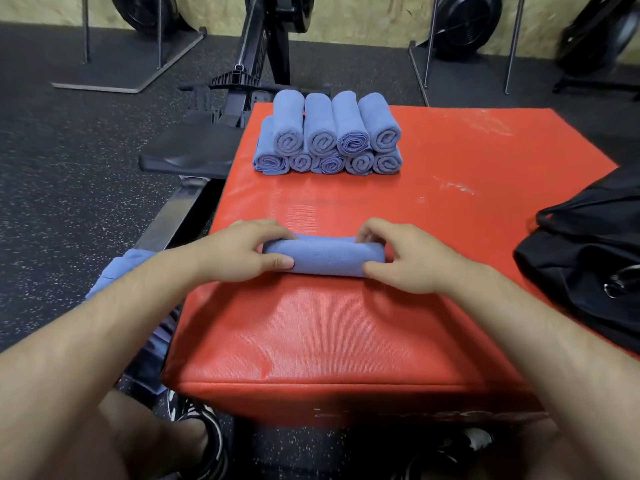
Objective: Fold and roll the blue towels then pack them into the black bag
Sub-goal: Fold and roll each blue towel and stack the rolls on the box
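A person's left hand point(239, 251) and right hand point(401, 258) grip the two ends of a rolled blue towel point(325, 258), fingers curled over its top and thumbs against its near side, at the middle of a red padded box point(311, 341). A two-layer stack of rolled towels point(329, 136) sits at the box's far edge. A black bag point(588, 258) slumps over the right edge, and loose blue cloth point(117, 268) lies off the left edge by a rowing machine point(187, 154).
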